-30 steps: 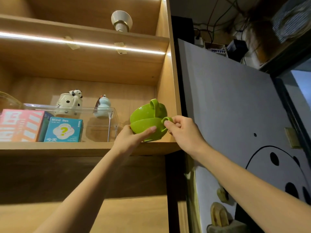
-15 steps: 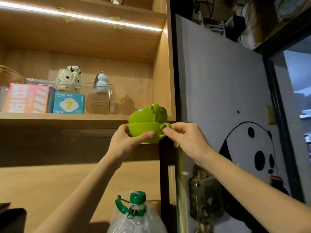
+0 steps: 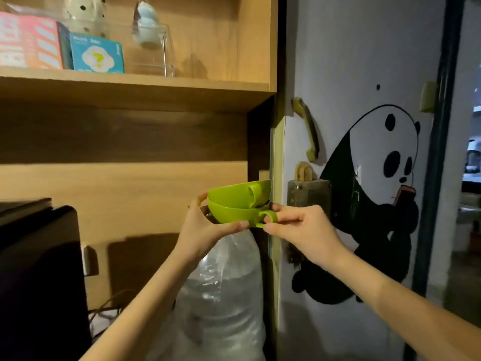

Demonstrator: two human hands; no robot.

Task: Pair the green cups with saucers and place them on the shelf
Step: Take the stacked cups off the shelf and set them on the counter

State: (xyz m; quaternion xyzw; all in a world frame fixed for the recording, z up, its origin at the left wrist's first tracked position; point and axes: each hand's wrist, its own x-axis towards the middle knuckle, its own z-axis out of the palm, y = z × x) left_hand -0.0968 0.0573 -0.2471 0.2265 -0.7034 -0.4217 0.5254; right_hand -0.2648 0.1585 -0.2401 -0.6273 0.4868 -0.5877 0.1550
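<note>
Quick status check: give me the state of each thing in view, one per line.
Top green cup: nested, tilted in the lower cup.
Lower green cup: held off the shelf.
Left hand: cradles the lower cup.
Right hand: pinches its handle.
Shelf: holds boxes.

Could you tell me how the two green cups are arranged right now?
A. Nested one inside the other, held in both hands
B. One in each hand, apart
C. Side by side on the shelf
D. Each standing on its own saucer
A: the upper green cup sits inside the lower green cup, with the left hand cradling the bowl and the right hand pinching the lower handle, below the shelf.

Shelf (image 3: 135,86) right end free beside clear case (image 3: 153,52).
</note>
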